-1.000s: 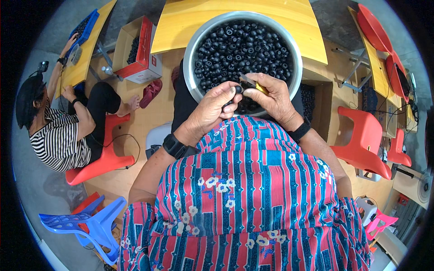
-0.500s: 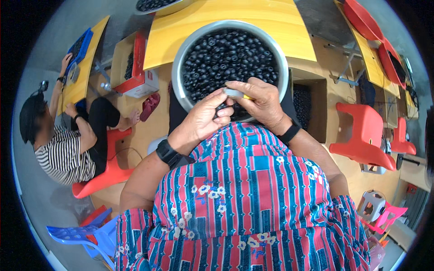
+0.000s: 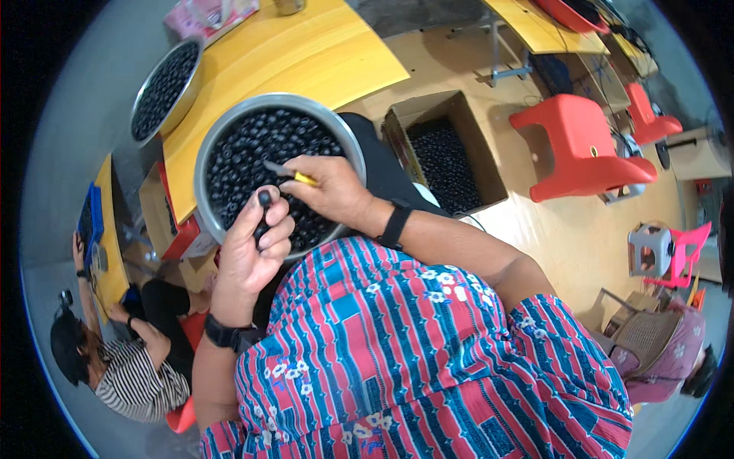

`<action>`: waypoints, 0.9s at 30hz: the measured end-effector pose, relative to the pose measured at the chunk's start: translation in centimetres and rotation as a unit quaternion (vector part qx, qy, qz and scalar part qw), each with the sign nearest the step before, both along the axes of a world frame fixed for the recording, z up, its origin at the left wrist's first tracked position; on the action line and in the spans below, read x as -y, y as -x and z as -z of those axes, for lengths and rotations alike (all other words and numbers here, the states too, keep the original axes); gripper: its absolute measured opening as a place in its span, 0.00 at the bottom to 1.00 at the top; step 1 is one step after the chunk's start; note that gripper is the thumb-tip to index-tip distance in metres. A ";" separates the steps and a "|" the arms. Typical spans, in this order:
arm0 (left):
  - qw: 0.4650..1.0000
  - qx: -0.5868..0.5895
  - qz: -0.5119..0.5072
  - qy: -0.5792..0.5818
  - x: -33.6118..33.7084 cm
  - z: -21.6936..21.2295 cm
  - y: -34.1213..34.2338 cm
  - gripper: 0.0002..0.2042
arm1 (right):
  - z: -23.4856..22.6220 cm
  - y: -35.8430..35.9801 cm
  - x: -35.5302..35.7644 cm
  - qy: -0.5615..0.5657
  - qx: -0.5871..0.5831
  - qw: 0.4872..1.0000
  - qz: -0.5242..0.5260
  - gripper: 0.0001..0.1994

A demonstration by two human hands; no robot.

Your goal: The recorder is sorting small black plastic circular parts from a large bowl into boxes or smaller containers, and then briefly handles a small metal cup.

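Note:
A metal bowl [image 3: 353, 150] heaped with small round black parts [image 3: 243, 145], some with a hole in the middle, is before me at the table's near edge. My left hand [image 3: 256, 256], palm up over its near side, is closed on a small black part [image 3: 264, 199]; another dark part shows lower among the fingers. Just right of it, my right hand [image 3: 336, 187] grips a small knife [image 3: 305, 179] by its yellow handle. The grey blade points left over the parts, apart from the left hand's piece.
At left, another bowl [image 3: 193, 90] of black parts overhangs the yellow table [image 3: 306, 57]. A cardboard box [image 3: 488, 177] with more stands right of my legs, near a red stool [image 3: 581, 130]. A person in a striped shirt [image 3: 138, 375] works at a blue tray [image 3: 92, 214]; another person [image 3: 661, 352] is at lower right.
The view has swung right, so the bowl and table lie farther left in it. My hands, together at the knife before, have parted, and the left now shows its black part upward.

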State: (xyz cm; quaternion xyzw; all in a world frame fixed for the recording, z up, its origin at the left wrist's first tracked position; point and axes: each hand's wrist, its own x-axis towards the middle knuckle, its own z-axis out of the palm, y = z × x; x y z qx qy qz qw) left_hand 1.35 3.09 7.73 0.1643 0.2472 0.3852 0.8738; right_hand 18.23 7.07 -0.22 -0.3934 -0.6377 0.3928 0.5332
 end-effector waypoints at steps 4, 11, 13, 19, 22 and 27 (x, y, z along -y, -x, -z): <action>0.979 -0.103 0.171 -0.031 -2.2 -3.4 -3.3 0.09 | 0.5 -0.4 -0.4 0.002 0.095 0.994 -0.052 0.10; 0.958 -0.153 0.241 -0.014 -6.2 -3.1 -14.0 0.09 | 0.2 -2.3 1.0 0.047 -0.062 0.973 -0.217 0.11; 0.967 -0.159 0.198 -0.017 -6.0 -2.7 -16.7 0.22 | 0.3 -1.7 0.5 0.082 -0.031 0.968 -0.237 0.12; 0.980 -0.142 0.138 0.023 -5.9 0.1 -20.5 0.38 | 1.7 -1.1 -2.7 0.190 0.175 0.927 -0.273 0.13; 0.969 -0.203 0.136 -0.018 -5.0 -0.5 -17.8 0.33 | 1.8 -0.2 -3.4 0.191 0.267 0.891 -0.314 0.15; 0.936 -0.173 0.136 -0.276 -4.5 -4.1 -9.7 0.21 | 0.4 -0.3 0.3 0.045 0.026 0.997 -0.052 0.15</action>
